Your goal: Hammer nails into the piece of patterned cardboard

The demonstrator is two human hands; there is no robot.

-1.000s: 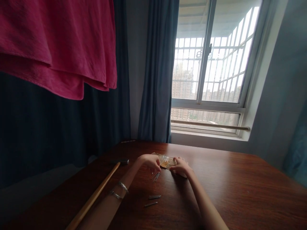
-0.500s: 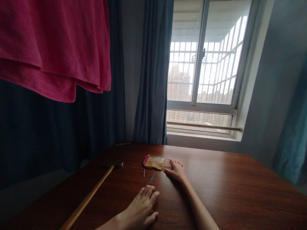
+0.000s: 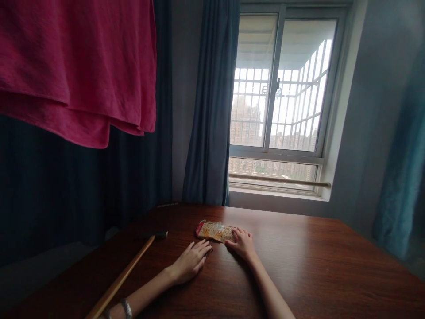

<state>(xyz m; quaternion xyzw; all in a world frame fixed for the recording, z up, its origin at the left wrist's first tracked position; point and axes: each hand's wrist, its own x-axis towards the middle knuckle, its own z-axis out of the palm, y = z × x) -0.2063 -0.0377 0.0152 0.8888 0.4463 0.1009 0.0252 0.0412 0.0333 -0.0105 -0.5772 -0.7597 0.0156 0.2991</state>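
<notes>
A flat, oblong packet (image 3: 213,231) with a dotted yellowish face, a red end and a shiny clear patch lies in the middle of the table. My right hand (image 3: 243,244) grips its right end, fingers over the top and thumb at the near edge. Just in front of the packet, my left hand (image 3: 191,262) lies palm down with its fingers stretched out. Under its fingertips a small dark bit of the thin metal pins (image 3: 209,252) shows; the others are hidden by the hand. A hammer (image 3: 139,254) with a long wooden handle lies left of that hand.
The brown wooden table (image 3: 308,266) reaches back to the wall under a barred window (image 3: 279,102). Blue curtains (image 3: 210,110) hang behind it. A pink towel (image 3: 109,66) hangs at the upper left. A thin strip (image 3: 168,204) lies at the far left table edge.
My left hand has moved forward and slightly left and now covers the metal pins, its fingers flatter. My right hand stays at the packet's right end. The view has tilted slightly up.
</notes>
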